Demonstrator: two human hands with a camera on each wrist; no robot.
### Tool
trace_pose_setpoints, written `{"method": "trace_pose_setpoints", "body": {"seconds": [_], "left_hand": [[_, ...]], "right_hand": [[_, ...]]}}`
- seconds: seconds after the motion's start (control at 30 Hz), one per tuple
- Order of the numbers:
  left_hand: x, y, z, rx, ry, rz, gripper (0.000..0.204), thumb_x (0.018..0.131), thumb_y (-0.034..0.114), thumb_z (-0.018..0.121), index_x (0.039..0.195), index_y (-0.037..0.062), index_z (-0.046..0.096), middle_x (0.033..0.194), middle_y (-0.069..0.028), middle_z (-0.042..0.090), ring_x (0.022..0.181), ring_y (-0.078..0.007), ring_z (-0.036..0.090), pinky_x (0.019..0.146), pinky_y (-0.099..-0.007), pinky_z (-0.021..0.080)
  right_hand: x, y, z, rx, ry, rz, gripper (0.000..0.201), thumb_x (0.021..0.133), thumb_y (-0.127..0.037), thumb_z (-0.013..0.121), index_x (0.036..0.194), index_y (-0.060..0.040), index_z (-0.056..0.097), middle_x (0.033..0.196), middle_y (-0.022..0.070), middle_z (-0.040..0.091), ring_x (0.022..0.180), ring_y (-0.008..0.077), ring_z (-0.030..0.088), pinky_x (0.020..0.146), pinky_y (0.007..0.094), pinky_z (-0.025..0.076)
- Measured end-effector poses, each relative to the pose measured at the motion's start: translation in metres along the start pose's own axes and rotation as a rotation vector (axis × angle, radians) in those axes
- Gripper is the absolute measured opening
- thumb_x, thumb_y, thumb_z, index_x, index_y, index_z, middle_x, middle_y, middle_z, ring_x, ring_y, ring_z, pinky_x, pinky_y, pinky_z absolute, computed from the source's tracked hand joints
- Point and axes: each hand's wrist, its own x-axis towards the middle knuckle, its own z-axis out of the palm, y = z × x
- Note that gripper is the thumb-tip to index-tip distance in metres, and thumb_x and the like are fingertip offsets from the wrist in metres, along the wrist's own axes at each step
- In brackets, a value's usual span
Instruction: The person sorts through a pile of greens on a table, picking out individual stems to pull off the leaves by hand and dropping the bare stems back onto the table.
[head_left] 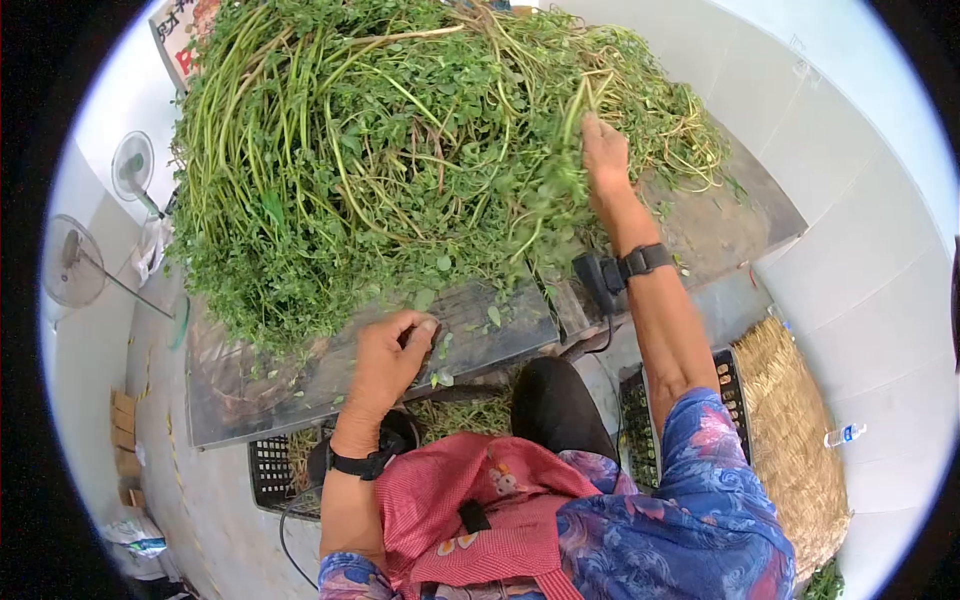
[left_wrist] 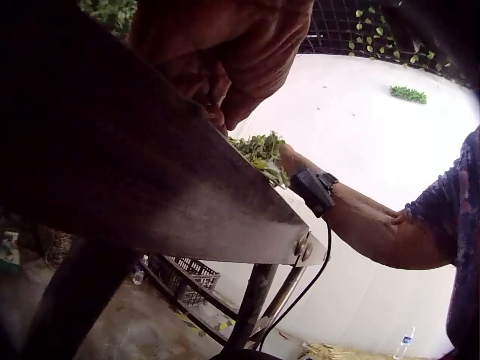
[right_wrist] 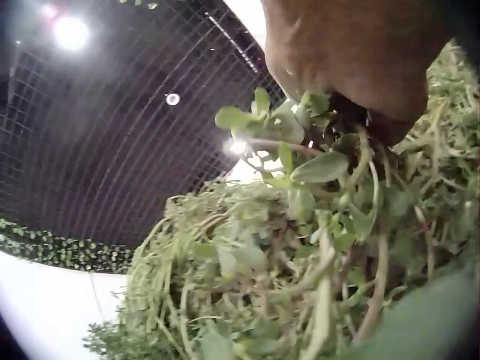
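Observation:
A big heap of leafy green stems [head_left: 400,150] covers most of a metal table [head_left: 300,375]. My right hand [head_left: 604,150] reaches into the heap's right side, and its fingers grip a bunch of stems [head_left: 580,100] that stands up from the pile. In the right wrist view the leaves [right_wrist: 300,225] press close under that hand [right_wrist: 352,52]. My left hand [head_left: 392,352] rests on the table's bare front strip with its fingers loosely curled; I see nothing in it. In the left wrist view the left hand [left_wrist: 225,52] sits just above the table's edge [left_wrist: 225,202].
Loose leaves [head_left: 440,375] lie on the table by the left hand. Black crates [head_left: 275,470] stand under the table. A straw bundle [head_left: 795,420] and a water bottle [head_left: 845,435] lie on the right floor. Two fans [head_left: 75,260] stand on the left.

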Motion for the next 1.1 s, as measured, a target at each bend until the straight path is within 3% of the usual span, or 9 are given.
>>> {"method": "trace_pose_setpoints", "body": {"seconds": [0.1, 0.4, 0.47, 0.57, 0.67, 0.73, 0.8, 0.87, 1.1], "left_hand": [[0.001, 0.002, 0.0, -0.003, 0.006, 0.003, 0.017, 0.086, 0.015, 0.058, 0.086, -0.001, 0.062, 0.064, -0.0017, 0.056, 0.06, -0.0075, 0.05, 0.057, -0.0231, 0.041], [0.009, 0.015, 0.018, 0.047, 0.046, 0.078, 0.021, 0.082, 0.019, 0.062, 0.094, 0.0018, 0.062, 0.066, -0.0048, 0.056, 0.058, -0.0113, 0.05, 0.055, -0.0255, 0.042], [0.013, 0.025, 0.03, 0.036, 0.04, 0.121, 0.028, 0.081, 0.023, 0.064, 0.101, 0.0033, 0.06, 0.07, -0.0057, 0.057, 0.058, -0.0133, 0.051, 0.055, -0.0264, 0.042], [0.02, 0.04, 0.044, 0.343, 0.086, 0.201, 0.051, 0.075, 0.033, 0.069, 0.118, 0.0089, 0.053, 0.081, -0.0069, 0.055, 0.061, -0.0177, 0.051, 0.058, -0.0282, 0.043], [0.025, 0.044, 0.049, 0.472, 0.026, 0.169, 0.049, 0.077, 0.036, 0.065, 0.116, 0.0097, 0.052, 0.087, -0.0085, 0.057, 0.068, -0.0265, 0.058, 0.061, -0.0356, 0.047], [0.027, 0.035, 0.053, 0.471, 0.037, 0.175, 0.042, 0.077, 0.032, 0.065, 0.112, 0.0098, 0.054, 0.084, -0.0084, 0.055, 0.068, -0.0273, 0.058, 0.06, -0.0355, 0.047], [0.029, 0.024, 0.055, 0.44, 0.131, 0.331, 0.033, 0.077, 0.029, 0.066, 0.103, 0.0093, 0.059, 0.076, -0.007, 0.052, 0.053, -0.02, 0.051, 0.052, -0.0301, 0.043], [0.028, 0.029, 0.055, 0.422, 0.125, 0.289, 0.031, 0.077, 0.027, 0.066, 0.101, 0.009, 0.06, 0.076, -0.0073, 0.051, 0.052, -0.0197, 0.05, 0.052, -0.0299, 0.043], [0.03, 0.027, 0.057, 0.482, 0.136, 0.272, 0.029, 0.076, 0.022, 0.067, 0.1, 0.0088, 0.06, 0.078, -0.0083, 0.052, 0.056, -0.0223, 0.053, 0.053, -0.0312, 0.044]], "right_hand": [[-0.035, -0.033, 0.009, -0.04, -0.012, -0.056, 0.043, 0.09, -0.036, 0.043, 0.078, 0.0043, 0.054, 0.066, 0.0195, 0.055, 0.062, 0.0304, 0.051, 0.062, 0.0399, 0.04], [-0.06, -0.008, -0.021, -0.158, -0.246, -0.09, 0.043, 0.092, -0.036, 0.037, 0.082, 0.0025, 0.054, 0.069, 0.0182, 0.056, 0.061, 0.0324, 0.052, 0.062, 0.041, 0.042], [-0.077, -0.039, -0.015, -0.029, -0.331, 0.122, 0.042, 0.092, -0.036, 0.039, 0.085, 0.0028, 0.053, 0.068, 0.0165, 0.054, 0.058, 0.0262, 0.051, 0.062, 0.0412, 0.043], [-0.07, -0.017, -0.002, -0.013, -0.28, -0.145, 0.045, 0.091, -0.039, 0.041, 0.082, 0.0031, 0.053, 0.067, 0.0163, 0.055, 0.059, 0.0261, 0.054, 0.063, 0.0413, 0.045], [-0.056, -0.021, -0.023, -0.092, -0.432, 0.162, 0.047, 0.089, -0.042, 0.045, 0.079, 0.0031, 0.057, 0.066, 0.0179, 0.057, 0.062, 0.0303, 0.057, 0.063, 0.0409, 0.046], [-0.036, -0.021, -0.055, -0.48, -0.313, 0.053, 0.048, 0.087, -0.044, 0.048, 0.081, 0.0018, 0.062, 0.067, 0.0196, 0.059, 0.067, 0.0326, 0.06, 0.065, 0.0391, 0.047], [-0.011, -0.017, -0.079, -0.431, 0.085, -0.04, 0.044, 0.085, -0.042, 0.051, 0.086, 0.0004, 0.065, 0.068, 0.0205, 0.06, 0.068, 0.0333, 0.061, 0.066, 0.0399, 0.047], [0.018, -0.021, -0.098, -0.434, 0.204, -0.224, 0.041, 0.083, -0.039, 0.056, 0.096, -0.0018, 0.064, 0.08, 0.0198, 0.062, 0.081, 0.0337, 0.061, 0.074, 0.0397, 0.047], [0.142, 0.007, -0.065, -0.641, 0.197, -0.722, 0.043, 0.082, -0.023, 0.057, 0.122, -0.0104, 0.049, 0.123, 0.0172, 0.049, 0.111, 0.0333, 0.049, 0.093, 0.0393, 0.04]]}}
